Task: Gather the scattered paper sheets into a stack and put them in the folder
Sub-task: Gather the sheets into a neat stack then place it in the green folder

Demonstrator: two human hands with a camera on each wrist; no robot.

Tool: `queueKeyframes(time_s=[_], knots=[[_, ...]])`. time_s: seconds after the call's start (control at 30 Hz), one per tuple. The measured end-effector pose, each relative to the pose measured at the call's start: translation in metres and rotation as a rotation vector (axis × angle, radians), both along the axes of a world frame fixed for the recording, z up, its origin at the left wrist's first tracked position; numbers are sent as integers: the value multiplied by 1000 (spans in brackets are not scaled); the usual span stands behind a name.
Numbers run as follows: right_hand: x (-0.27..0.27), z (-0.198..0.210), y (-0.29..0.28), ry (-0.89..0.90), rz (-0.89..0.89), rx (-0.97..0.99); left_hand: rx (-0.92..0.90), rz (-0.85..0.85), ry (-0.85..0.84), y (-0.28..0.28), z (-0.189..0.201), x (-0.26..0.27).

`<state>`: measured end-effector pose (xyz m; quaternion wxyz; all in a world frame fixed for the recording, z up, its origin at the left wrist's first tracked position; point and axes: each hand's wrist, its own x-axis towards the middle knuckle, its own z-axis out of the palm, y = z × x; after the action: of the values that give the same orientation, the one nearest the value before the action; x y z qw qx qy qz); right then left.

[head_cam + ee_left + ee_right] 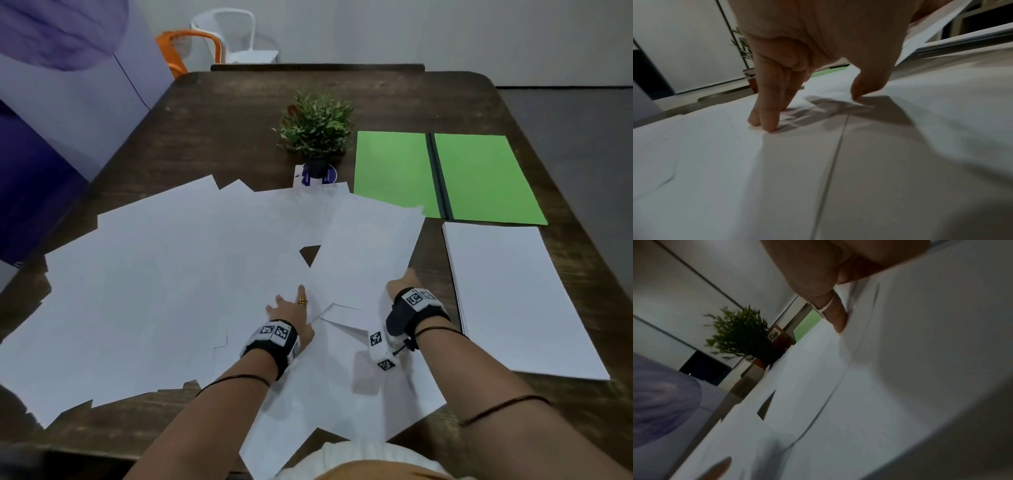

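Note:
Several white paper sheets lie scattered and overlapping across the left and middle of the dark wooden table. My left hand presses straight fingertips and the thumb down on the sheets. My right hand pinches the lower right edge of one sheet, which is lifted and tilted over the pile; a ringed finger lies against it. A neat stack of sheets sits at the right. The green folder lies open behind that stack.
A small potted plant stands at the table's middle, just behind the scattered sheets and left of the folder. White and orange chairs stand beyond the far edge. A purple panel rises at the left.

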<state>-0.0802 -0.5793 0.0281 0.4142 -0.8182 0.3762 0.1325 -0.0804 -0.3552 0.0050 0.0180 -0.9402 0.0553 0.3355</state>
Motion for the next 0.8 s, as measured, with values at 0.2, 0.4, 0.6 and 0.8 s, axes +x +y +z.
queueKeyframes(time_s=[0.2,0.4,0.6,0.8], knots=[[-9,-13,-3,-148,10,27,5,73,17,-5,-1,-3],[-21,-16,-3,-244,-32,51,47,-12,-46,-5,-2,-7],[-31,-19,0,-323,-72,39,-167,72,-75,16,3,2],[-33,-23,16,-335,66,66,-453,189,-240,41,9,0]])
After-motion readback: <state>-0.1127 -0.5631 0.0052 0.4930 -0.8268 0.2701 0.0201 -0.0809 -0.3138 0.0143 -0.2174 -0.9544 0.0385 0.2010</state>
